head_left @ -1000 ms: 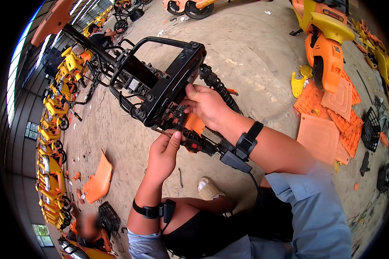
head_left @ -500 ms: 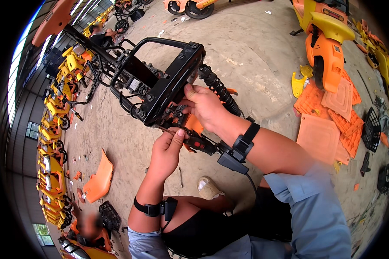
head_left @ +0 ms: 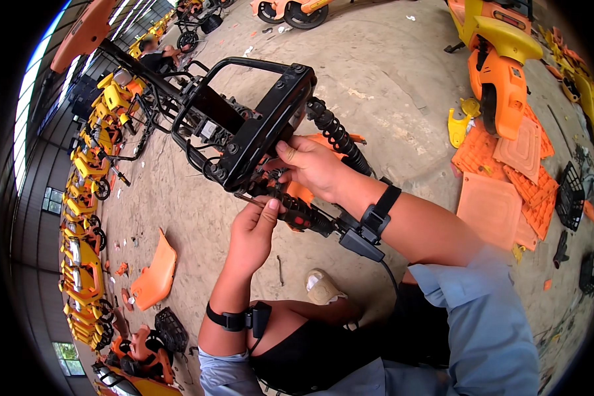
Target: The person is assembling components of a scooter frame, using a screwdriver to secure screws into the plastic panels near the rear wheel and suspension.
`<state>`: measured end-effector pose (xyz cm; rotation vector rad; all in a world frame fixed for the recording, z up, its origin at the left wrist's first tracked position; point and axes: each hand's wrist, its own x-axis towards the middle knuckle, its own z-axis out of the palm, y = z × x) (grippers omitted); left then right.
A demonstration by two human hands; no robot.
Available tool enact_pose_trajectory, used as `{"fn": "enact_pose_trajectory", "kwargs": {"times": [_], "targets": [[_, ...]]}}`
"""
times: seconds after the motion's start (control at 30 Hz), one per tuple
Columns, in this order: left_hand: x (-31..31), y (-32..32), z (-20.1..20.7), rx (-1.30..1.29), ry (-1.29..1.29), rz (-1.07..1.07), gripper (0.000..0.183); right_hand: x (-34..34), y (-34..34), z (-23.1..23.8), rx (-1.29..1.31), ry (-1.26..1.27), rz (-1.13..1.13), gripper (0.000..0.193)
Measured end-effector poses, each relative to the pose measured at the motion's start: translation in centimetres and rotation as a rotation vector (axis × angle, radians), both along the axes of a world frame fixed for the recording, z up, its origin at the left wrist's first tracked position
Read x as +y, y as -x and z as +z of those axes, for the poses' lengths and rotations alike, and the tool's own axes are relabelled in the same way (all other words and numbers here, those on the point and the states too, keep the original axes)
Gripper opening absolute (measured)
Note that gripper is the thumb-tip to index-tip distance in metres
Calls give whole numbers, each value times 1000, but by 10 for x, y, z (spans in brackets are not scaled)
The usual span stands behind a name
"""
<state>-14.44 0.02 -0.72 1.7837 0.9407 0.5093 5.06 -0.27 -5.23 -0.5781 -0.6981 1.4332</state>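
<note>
A black metal scooter frame (head_left: 270, 109) stands tilted before me, with a rectangular bolted bracket at its near end. My left hand (head_left: 253, 228) is closed in a pinch on a thin dark metal rod (head_left: 249, 199) just under the bracket's lower corner. Beneath the bracket's near edge, my right hand (head_left: 313, 168) has its thumb against the frame and its fingers curled in; the fingertips are partly hidden. Right of the bracket is a black coil-spring shock absorber (head_left: 340, 138). A black ribbed part with red spots (head_left: 303, 218) lies beside my left thumb.
An orange curved panel (head_left: 155, 274) and a black basket (head_left: 170, 330) lie on the floor to the left. Orange panels (head_left: 487, 208) are piled at right, below an orange-yellow scooter (head_left: 498, 79). Yellow scooters (head_left: 82, 264) line the left wall. A person (head_left: 157, 59) sits far left.
My right thumb and fingers have shifted slightly down under the bracket. My left hand keeps its pinch on the rod, almost unmoved. The whole view has shifted slightly.
</note>
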Motion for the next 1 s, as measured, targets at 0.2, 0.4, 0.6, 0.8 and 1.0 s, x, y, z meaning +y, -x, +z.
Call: {"fn": "enact_pose_trajectory", "kwargs": {"times": [0.2, 0.4, 0.6, 0.8, 1.0], "targets": [[-1, 0, 0, 6, -16, -10, 28, 2, 5, 2, -16, 21, -79, 27], [0, -1, 0, 34, -10, -12, 28, 4, 8, 3, -48, 64, -111, 27], [0, -3, 1, -8, 0, -7, 29, -4, -5, 7, -15, 18, 29, 35], [-7, -15, 10, -56, 250, -30, 33, -36, -21, 22, -268, 332, 77, 56], [-14, -33, 17, -308, 578, -101, 36, -106, -31, 39, -893, 251, 203, 86]]}}
